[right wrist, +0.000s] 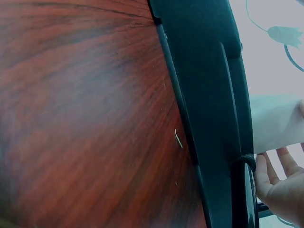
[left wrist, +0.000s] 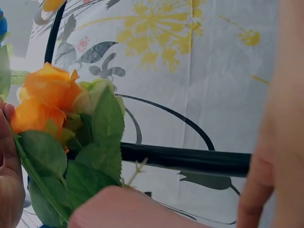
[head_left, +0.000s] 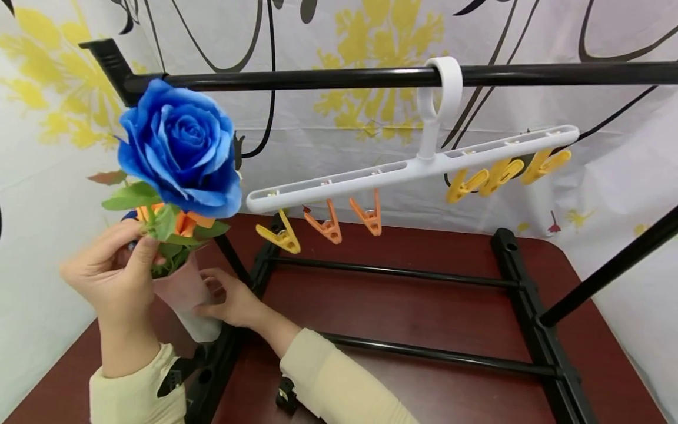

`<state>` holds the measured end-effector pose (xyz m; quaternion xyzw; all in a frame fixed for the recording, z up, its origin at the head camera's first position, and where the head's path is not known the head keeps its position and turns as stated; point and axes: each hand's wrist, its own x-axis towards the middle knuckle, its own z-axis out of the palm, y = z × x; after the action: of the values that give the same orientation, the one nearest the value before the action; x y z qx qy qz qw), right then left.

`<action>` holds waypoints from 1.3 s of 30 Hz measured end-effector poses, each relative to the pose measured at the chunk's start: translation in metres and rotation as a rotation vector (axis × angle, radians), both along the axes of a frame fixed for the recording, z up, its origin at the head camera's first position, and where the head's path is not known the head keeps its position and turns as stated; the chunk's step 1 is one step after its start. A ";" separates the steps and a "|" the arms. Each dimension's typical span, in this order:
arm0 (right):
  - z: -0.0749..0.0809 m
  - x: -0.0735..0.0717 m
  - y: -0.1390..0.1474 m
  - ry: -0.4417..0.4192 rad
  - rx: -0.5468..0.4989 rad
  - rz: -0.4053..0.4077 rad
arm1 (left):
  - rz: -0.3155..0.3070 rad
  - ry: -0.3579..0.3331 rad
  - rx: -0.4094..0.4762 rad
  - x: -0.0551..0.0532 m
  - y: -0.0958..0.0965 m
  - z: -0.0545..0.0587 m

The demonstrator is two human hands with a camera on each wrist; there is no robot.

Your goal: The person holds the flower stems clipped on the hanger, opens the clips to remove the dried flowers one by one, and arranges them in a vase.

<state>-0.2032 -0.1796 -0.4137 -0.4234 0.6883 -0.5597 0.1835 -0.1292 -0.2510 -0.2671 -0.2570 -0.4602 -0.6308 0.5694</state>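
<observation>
A large blue artificial rose (head_left: 182, 147) stands above a pink and white vase (head_left: 182, 294) at the left. My left hand (head_left: 119, 277) pinches the rose's stem just below its leaves, between thumb and fingers. Behind it, orange flowers (left wrist: 50, 92) with green leaves (left wrist: 108, 118) show in the left wrist view. My right hand (head_left: 230, 300) grips the vase's right side, thumb toward the front and fingers curled behind. At the right edge of the right wrist view, that hand (right wrist: 285, 190) is beside the vase's pale lower part (right wrist: 275, 123). The stem's lower end is hidden.
A black rack's top bar (head_left: 328, 79) crosses above the table (head_left: 402, 300). From it hangs a white hanger (head_left: 418, 168), tilted, with orange clips (head_left: 325, 224) and yellow clips (head_left: 498, 174). The rack's black base (head_left: 529, 318) rests on the table. Patterned cloth (head_left: 349, 141) hangs behind.
</observation>
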 end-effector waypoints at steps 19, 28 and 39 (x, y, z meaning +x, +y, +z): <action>0.001 -0.001 0.000 0.005 0.056 0.025 | 0.190 -0.257 -0.276 0.024 -0.036 -0.035; 0.002 -0.003 0.001 0.009 0.074 0.015 | 0.481 -0.461 -0.556 0.027 -0.053 -0.040; 0.001 -0.003 0.000 0.026 0.054 0.003 | 0.758 -0.657 -0.849 0.034 -0.053 -0.033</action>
<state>-0.2064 -0.1794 -0.4127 -0.4269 0.7048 -0.5350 0.1867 -0.0953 -0.3045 -0.2997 -0.0735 -0.8778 -0.1957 0.4310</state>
